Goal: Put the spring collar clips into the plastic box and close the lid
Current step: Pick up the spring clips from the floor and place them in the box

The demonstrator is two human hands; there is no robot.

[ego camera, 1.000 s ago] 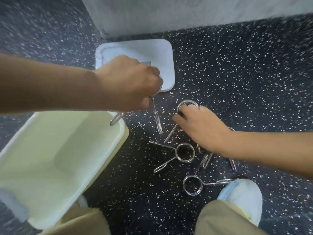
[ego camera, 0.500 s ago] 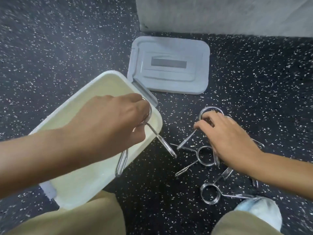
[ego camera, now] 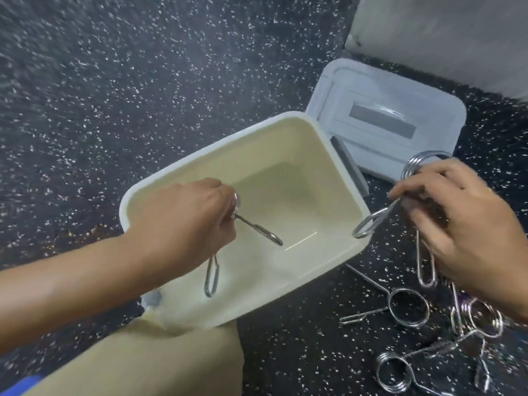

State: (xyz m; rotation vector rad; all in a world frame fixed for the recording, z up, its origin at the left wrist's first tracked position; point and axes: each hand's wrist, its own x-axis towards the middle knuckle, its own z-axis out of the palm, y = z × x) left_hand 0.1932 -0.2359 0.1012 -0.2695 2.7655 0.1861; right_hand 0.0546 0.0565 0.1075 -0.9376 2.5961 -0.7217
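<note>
The cream plastic box (ego camera: 328, 155) stands open on the dark speckled floor. Over its inside my left hand (ego camera: 183, 224) grips a metal spring collar clip (ego camera: 258, 230), whose two looped handles stick out below the fingers. My right hand (ego camera: 460, 224) holds a second clip (ego camera: 371, 222) in the air beside the box's right rim, coil up. The grey lid (ego camera: 400, 110) lies flat behind the box, touching its far right corner. Several more clips (ego camera: 405, 308) lie on the floor at the lower right.
A pale grey wall or block (ego camera: 445, 32) rises at the top right behind the lid. My knee in tan trousers (ego camera: 160, 364) presses against the box's near side. Dark speckled floor (ego camera: 114, 81) spreads to the left and behind.
My left hand has carried its clip from the box's rim to over the inside. My right hand has lifted a clip off the floor pile toward the box.
</note>
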